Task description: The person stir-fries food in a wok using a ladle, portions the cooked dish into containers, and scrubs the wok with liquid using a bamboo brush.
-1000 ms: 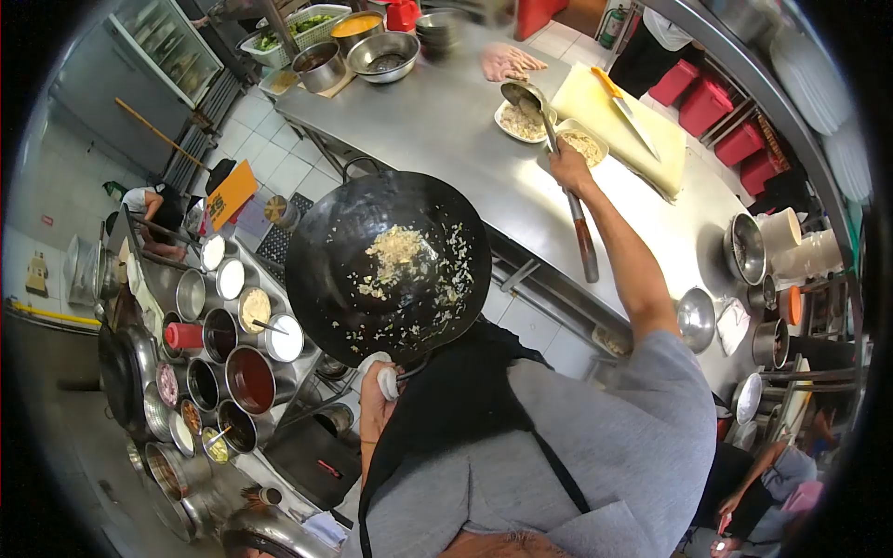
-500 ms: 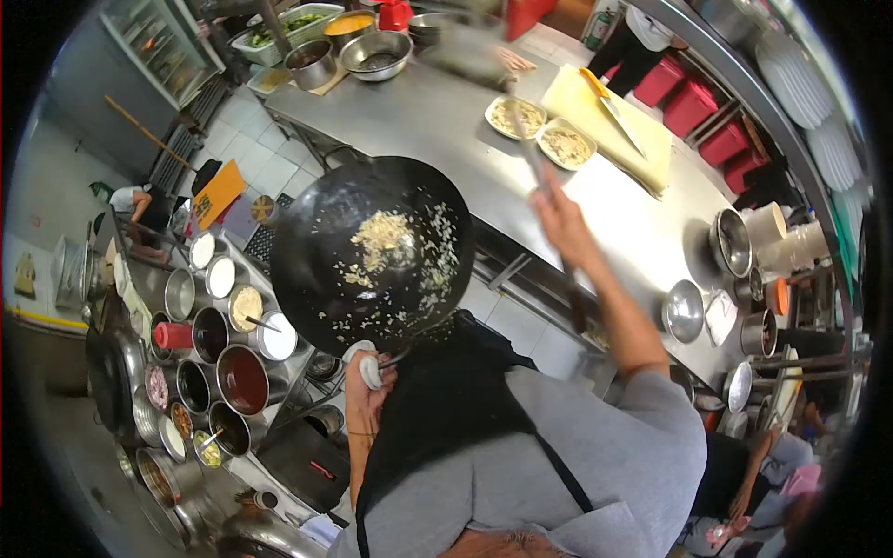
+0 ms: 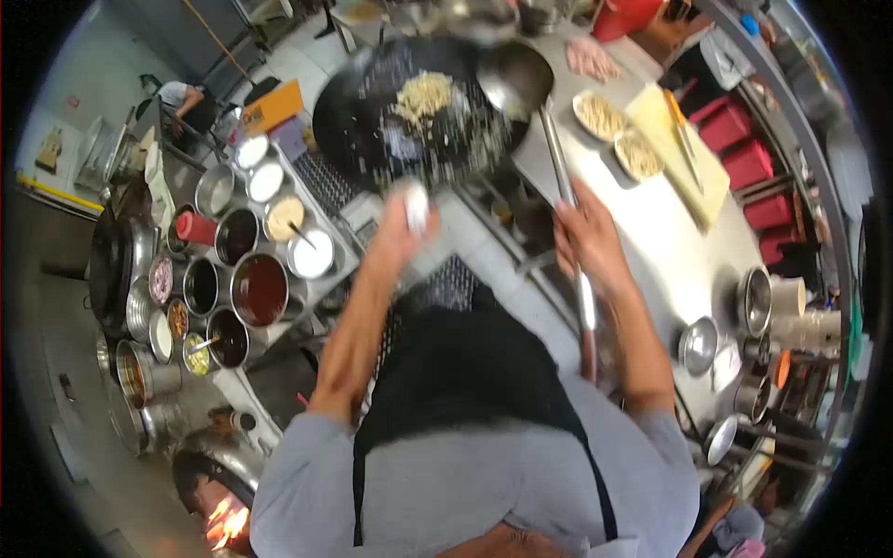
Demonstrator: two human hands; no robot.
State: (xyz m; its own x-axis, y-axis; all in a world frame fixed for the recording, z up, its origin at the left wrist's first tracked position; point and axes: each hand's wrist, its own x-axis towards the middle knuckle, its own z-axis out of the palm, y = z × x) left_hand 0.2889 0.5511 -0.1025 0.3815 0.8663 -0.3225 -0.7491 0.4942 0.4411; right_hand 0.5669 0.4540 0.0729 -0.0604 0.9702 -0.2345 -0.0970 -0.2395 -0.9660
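Note:
My left hand (image 3: pixel 398 232), blurred by motion, grips the near edge of a large black wok (image 3: pixel 349 116) with a folded white cloth (image 3: pixel 416 206). The wok is held out in front, its far side over the steel counter's edge. Inside lies a pale heap of food (image 3: pixel 425 96), with small whitish bits scattered around it. My right hand (image 3: pixel 593 237) is closed round the long handle of a ladle (image 3: pixel 514 79). The ladle's bowl is over the wok's right side; its handle end points back toward my body.
On the steel counter (image 3: pixel 684 279) are two dishes of pale food (image 3: pixel 600 116), a cutting board (image 3: pixel 702 186) and a knife (image 3: pixel 685 139). Sauce pots (image 3: pixel 259 288) crowd the left. Flames (image 3: pixel 226 523) burn in a stove at lower left. Another person (image 3: pixel 177 98) is bent over at far left.
The wok has moved forward, away from my body, with my left hand. The ladle's bowl has come down and left to the wok. My view has turned slightly.

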